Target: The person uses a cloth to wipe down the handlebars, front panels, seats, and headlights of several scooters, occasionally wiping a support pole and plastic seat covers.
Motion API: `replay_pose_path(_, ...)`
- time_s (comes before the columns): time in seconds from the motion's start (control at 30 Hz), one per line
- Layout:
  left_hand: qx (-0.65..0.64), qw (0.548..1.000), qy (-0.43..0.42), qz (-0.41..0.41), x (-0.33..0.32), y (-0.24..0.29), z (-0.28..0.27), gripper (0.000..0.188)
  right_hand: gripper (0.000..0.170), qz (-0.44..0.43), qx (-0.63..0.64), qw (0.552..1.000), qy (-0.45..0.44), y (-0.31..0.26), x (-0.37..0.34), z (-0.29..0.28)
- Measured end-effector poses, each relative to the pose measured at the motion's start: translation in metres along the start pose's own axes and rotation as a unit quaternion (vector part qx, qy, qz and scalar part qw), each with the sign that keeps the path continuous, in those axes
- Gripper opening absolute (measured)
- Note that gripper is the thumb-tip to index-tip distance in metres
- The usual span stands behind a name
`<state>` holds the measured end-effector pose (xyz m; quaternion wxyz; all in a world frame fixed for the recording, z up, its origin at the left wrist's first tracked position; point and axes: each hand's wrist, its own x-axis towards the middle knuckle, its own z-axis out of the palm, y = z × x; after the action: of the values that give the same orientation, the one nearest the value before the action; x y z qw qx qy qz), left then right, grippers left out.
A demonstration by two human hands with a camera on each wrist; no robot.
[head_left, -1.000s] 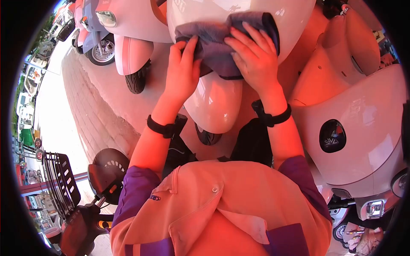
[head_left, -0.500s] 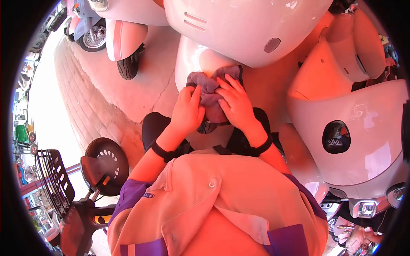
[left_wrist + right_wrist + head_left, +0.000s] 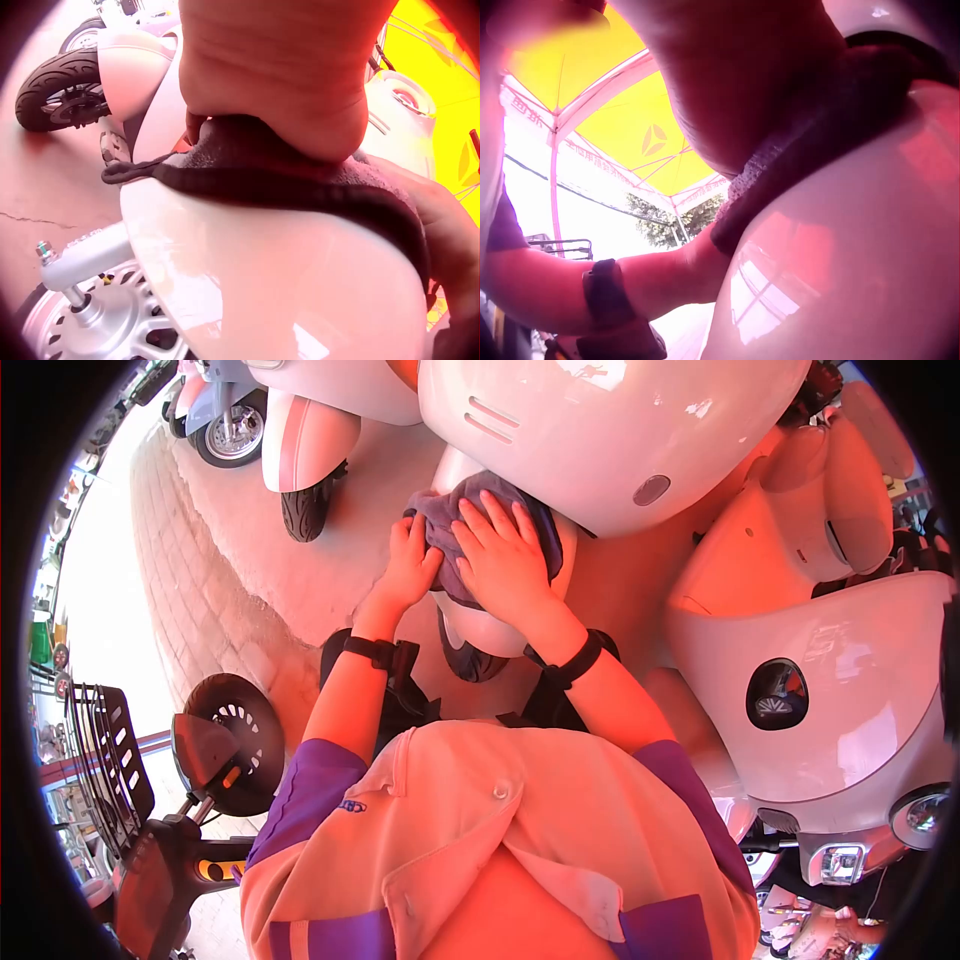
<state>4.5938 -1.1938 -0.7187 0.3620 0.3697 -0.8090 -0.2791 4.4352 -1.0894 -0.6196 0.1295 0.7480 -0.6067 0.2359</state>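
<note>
A dark grey-purple cloth [image 3: 440, 520] lies over the glossy pale front fender [image 3: 485, 630] of a scooter. My right hand [image 3: 505, 565] presses flat on the cloth with its fingers spread. At the cloth's left edge rests my left hand [image 3: 405, 565], its fingers pointing forward and the thumb apart from them. In the left wrist view, the heel of the left hand [image 3: 277, 82] sits on the cloth, whose dark hem [image 3: 285, 195] crosses the fender [image 3: 285, 277]. The right wrist view has the right hand [image 3: 742, 75] close over the cloth along the fender's curve.
The scooter's large front panel [image 3: 600, 440] overhangs the fender. Another pale scooter [image 3: 840, 690] stands close on the right. More scooters, one with a striped fender [image 3: 300, 445], are at the upper left. A black basket [image 3: 110, 770] is at the lower left.
Both hands and the cloth have gone from the front panel down to the fender. Over the last half second, the bunched cloth has spread wider, and the right hand has flattened on it.
</note>
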Motion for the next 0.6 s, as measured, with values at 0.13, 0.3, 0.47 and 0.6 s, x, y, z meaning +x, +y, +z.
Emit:
replay_pose_path(0.13, 0.036, 0.996, -0.07, 0.049, -0.063, 0.044, -0.014, 0.06, 0.039, -0.065, 0.03, 0.997, -0.027, -0.015, -0.056, 0.005)
replay_pose_path(0.3, 0.114, 0.981, -0.093, 0.129, -0.079, 0.086, -0.017, 0.062, 0.045, -0.05, 0.095, 0.993, -0.047, 0.007, -0.089, -0.017)
replay_pose_path(0.47, 0.147, 0.978, 0.034, 0.145, 0.035, 0.091, -0.011, 0.066, 0.054, 0.13, 0.053, 0.988, 0.059, 0.017, -0.024, -0.005)
replay_pose_path(0.6, 0.06, 0.988, 0.116, 0.081, 0.047, 0.053, 0.018, 0.065, 0.055, 0.149, -0.013, 0.986, 0.078, 0.007, -0.012, 0.001)
